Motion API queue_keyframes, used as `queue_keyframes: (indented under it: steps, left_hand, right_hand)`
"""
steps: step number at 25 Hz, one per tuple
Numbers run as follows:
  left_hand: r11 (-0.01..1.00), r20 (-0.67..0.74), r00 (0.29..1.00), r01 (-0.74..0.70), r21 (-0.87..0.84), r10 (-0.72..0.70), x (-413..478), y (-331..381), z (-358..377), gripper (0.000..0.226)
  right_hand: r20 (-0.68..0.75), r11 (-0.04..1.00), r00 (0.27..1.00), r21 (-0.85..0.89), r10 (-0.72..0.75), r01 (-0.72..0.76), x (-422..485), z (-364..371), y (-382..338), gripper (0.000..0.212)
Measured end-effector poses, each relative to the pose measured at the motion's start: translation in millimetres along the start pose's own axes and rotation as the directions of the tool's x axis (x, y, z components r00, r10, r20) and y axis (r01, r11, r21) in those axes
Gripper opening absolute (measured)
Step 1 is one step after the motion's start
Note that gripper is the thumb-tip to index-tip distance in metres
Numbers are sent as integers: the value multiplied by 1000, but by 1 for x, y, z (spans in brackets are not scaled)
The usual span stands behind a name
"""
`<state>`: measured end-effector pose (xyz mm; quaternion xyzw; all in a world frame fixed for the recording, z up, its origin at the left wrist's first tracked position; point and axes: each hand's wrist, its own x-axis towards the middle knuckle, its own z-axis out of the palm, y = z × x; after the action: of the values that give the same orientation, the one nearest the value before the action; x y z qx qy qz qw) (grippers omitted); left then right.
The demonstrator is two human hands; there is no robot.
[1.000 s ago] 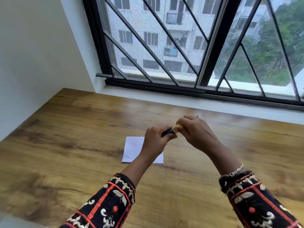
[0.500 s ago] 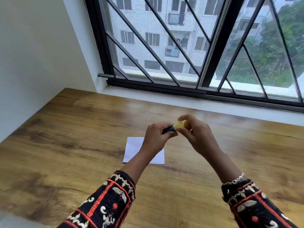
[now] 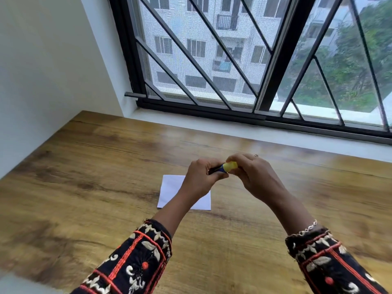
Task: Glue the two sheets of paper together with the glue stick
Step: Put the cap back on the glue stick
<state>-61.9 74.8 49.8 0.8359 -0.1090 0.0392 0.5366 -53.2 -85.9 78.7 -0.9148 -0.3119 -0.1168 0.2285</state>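
Above the wooden table (image 3: 84, 187) I hold a glue stick (image 3: 225, 167) with a dark blue body and a yellow cap between both hands. My left hand (image 3: 201, 179) wraps the blue body. My right hand (image 3: 254, 177) pinches the yellow cap end with its fingertips. A white sheet of paper (image 3: 169, 192) lies flat on the table below my left hand and wrist, which cover part of it. I cannot tell whether it is one sheet or two stacked.
A white wall (image 3: 53, 71) borders the table on the left. A white sill and a black barred window (image 3: 233, 92) run along the far edge. Patterned dark sleeves cover both forearms.
Both hands stay together at the glue stick. The yellow cap shows more between my right fingers than one second ago. The paper has not moved.
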Motion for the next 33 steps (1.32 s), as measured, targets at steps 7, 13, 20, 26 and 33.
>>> queue_keyframes:
  steps: [7, 13, 20, 26, 33]
  left_hand:
    - [1000, -18, 1000, 9, -6, -9, -5, -2, 4, 18]
    - [1000, -22, 1000, -11, -1, 11, -9, -2, 7, 18]
    - [989, -88, 996, -46, -139, 34, -7, 2, 6, 17]
    - [992, -90, 996, -32, -120, 22, -10, 3, 7, 20]
    - [887, -20, 998, 67, 456, -65, -16, -33, 5, 66]
  right_hand:
    - [44, 996, 998, -84, 45, -41, -1, 6, -4, 22]
    - [54, 962, 980, -210, 191, -175, 0, 9, -8, 42]
    - [-195, 959, 939, 71, 284, -275, -8, 21, -16, 33]
    - [-238, 858, 891, 448, 387, -253, -11, 38, -19, 22]
    - [-284, 815, 811, 458, 512, -354, -17, 45, 6, 20]
